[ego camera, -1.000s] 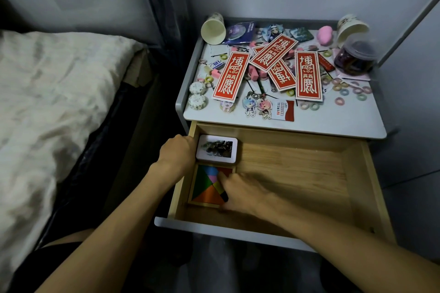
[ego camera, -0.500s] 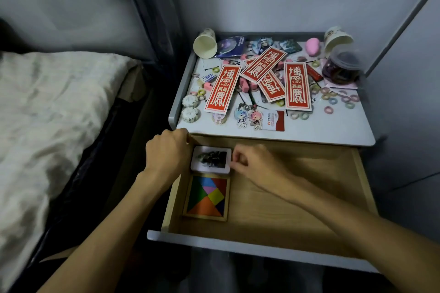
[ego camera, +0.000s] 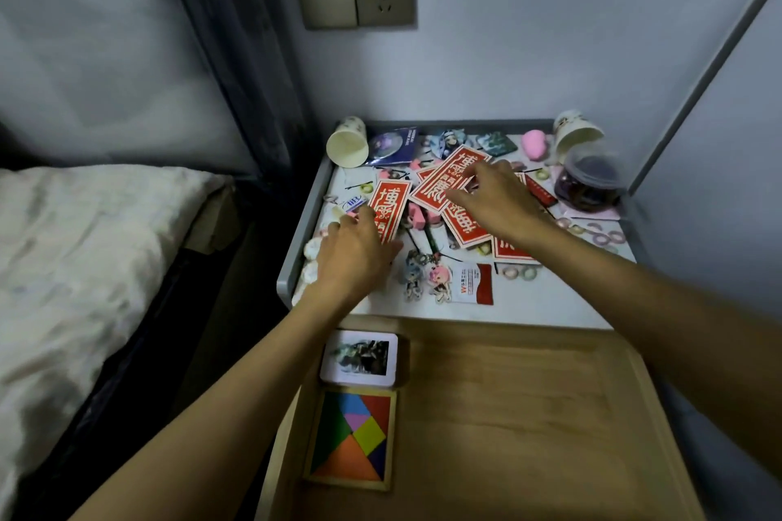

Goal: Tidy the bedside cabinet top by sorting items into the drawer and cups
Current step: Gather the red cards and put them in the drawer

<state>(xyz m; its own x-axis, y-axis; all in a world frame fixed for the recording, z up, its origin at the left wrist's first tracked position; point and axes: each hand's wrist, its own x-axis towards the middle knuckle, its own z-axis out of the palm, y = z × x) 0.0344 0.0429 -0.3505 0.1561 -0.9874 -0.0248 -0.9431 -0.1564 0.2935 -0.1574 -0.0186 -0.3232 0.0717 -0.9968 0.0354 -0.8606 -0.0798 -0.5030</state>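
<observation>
Reaching over the white cabinet top [ego camera: 550, 309], the left hand [ego camera: 355, 258] rests with spread fingers on a red rectangular card with white Chinese characters [ego camera: 387, 203], long axis pointing away; the right hand [ego camera: 495, 199], fingers loosely apart, touches another red card lying diagonally [ego camera: 444, 178]; the open wooden drawer [ego camera: 529, 415] holds a colourful tangram puzzle [ego camera: 353, 440]

Cards [ego camera: 449, 182] lie mid-cabinet [ego camera: 550, 305], cups [ego camera: 348, 141] at both back corners; drawer [ego camera: 529, 415] in front holds puzzle [ego camera: 352, 440] behind-left.

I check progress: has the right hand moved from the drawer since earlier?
Yes. The right hand left the drawer, going away from the person onto the red cards on the cabinet top.
</observation>
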